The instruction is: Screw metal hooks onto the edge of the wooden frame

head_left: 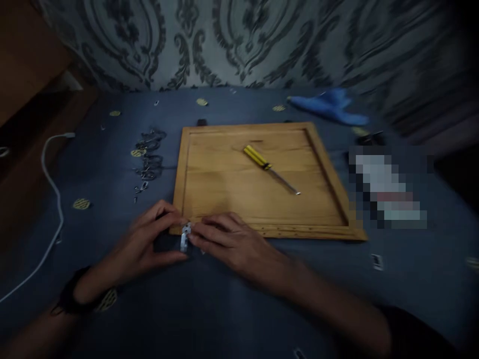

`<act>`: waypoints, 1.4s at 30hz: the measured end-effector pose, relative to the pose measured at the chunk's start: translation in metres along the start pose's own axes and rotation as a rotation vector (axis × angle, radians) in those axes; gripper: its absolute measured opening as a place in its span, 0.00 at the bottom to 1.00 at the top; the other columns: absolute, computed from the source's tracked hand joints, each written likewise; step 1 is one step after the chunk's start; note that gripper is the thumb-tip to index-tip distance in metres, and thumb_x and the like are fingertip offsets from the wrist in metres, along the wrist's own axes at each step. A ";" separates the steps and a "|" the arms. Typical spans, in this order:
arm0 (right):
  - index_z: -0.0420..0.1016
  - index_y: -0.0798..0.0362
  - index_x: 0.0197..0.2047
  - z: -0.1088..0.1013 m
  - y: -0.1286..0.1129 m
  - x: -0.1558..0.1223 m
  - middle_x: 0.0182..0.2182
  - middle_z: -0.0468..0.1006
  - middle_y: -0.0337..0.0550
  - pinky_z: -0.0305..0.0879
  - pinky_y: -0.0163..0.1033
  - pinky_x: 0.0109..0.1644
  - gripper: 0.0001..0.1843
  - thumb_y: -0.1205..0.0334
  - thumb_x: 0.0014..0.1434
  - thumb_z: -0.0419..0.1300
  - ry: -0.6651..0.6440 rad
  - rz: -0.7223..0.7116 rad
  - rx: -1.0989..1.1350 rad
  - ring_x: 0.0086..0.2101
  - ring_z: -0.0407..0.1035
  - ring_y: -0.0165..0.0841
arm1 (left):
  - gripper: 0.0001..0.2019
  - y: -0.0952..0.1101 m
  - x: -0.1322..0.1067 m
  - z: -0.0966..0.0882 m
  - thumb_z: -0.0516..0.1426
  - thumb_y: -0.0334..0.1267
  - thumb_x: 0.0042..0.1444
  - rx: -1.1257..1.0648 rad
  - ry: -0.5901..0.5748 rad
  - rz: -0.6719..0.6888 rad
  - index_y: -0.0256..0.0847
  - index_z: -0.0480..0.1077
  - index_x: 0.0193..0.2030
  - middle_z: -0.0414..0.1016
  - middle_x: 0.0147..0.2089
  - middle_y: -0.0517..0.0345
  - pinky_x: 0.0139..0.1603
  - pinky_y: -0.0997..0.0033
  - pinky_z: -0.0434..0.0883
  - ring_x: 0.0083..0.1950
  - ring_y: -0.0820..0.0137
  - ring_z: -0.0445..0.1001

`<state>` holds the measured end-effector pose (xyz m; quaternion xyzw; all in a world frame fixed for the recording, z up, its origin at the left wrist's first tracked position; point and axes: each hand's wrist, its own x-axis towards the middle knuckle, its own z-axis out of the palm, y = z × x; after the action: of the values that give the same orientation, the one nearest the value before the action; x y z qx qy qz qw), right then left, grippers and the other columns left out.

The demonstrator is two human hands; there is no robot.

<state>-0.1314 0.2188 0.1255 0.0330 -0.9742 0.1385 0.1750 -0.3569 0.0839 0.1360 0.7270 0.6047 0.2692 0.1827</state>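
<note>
A small silvery metal hinge point(184, 238) is held upright at the near left corner of a framed wooden panel point(217, 179). My left hand point(151, 232) grips it from the left, forefinger by its top end and thumb by its lower end. From the right, the bent fingers of my right hand point(228, 239) press against the hinge's side and partly cover it. Along the panel's near edge runs a row of small dark holes. On the panel lies a screwdriver point(258, 158) with a yellow and black handle, its tip pointing to the near right.
Left of the panel, several dark metal pieces point(149, 159) and small screws point(141, 188) lie on the blue patterned cloth point(239, 309). A white cable point(56, 189) curves along the far left. Behind, to the right, is a crumpled blue glove point(329, 107). A pixelated item point(389, 189) sits right of the panel.
</note>
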 end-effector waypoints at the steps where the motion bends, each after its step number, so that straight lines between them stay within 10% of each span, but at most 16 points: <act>1: 0.75 0.57 0.62 -0.002 0.000 0.000 0.59 0.79 0.46 0.71 0.45 0.58 0.18 0.66 0.73 0.55 -0.023 0.006 -0.005 0.56 0.69 0.38 | 0.20 -0.001 -0.002 0.002 0.64 0.50 0.62 0.012 0.011 0.002 0.48 0.69 0.57 0.69 0.49 0.55 0.46 0.68 0.74 0.49 0.66 0.74; 15: 0.72 0.50 0.63 -0.012 0.021 -0.008 0.56 0.80 0.48 0.72 0.49 0.59 0.19 0.69 0.74 0.49 0.166 -0.024 0.115 0.57 0.71 0.36 | 0.21 -0.004 0.001 0.007 0.64 0.53 0.61 -0.085 0.057 0.010 0.41 0.73 0.53 0.70 0.48 0.53 0.49 0.65 0.74 0.49 0.65 0.74; 20: 0.71 0.58 0.65 -0.023 0.070 -0.019 0.61 0.73 0.67 0.69 0.66 0.58 0.23 0.61 0.71 0.54 0.325 0.481 -0.322 0.57 0.70 0.57 | 0.23 -0.003 0.003 0.004 0.65 0.55 0.59 -0.106 0.035 0.004 0.40 0.73 0.52 0.69 0.48 0.53 0.48 0.65 0.74 0.48 0.66 0.73; 23: 0.73 0.62 0.63 -0.019 0.088 -0.024 0.45 0.80 0.64 0.74 0.65 0.48 0.24 0.59 0.70 0.52 0.229 0.685 -0.367 0.46 0.75 0.57 | 0.23 -0.002 0.003 0.003 0.65 0.55 0.59 -0.109 0.019 -0.010 0.39 0.73 0.52 0.69 0.48 0.53 0.48 0.65 0.74 0.48 0.65 0.73; 34: 0.76 0.45 0.61 -0.019 0.023 -0.008 0.41 0.83 0.42 0.81 0.41 0.43 0.22 0.54 0.64 0.65 0.386 0.799 1.084 0.37 0.79 0.34 | 0.22 -0.003 0.004 0.005 0.65 0.54 0.59 -0.114 0.054 0.031 0.41 0.72 0.52 0.69 0.47 0.53 0.46 0.66 0.74 0.47 0.66 0.73; 42: 0.74 0.45 0.57 -0.014 0.008 -0.007 0.50 0.82 0.47 0.80 0.47 0.52 0.13 0.60 0.71 0.57 0.295 0.649 1.049 0.46 0.80 0.38 | 0.21 -0.001 0.003 0.003 0.66 0.52 0.60 -0.113 0.028 -0.010 0.41 0.72 0.53 0.69 0.47 0.53 0.47 0.65 0.74 0.48 0.65 0.72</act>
<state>-0.1213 0.2307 0.1338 -0.2023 -0.7028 0.6465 0.2173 -0.3550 0.0876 0.1338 0.7084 0.5948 0.3123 0.2163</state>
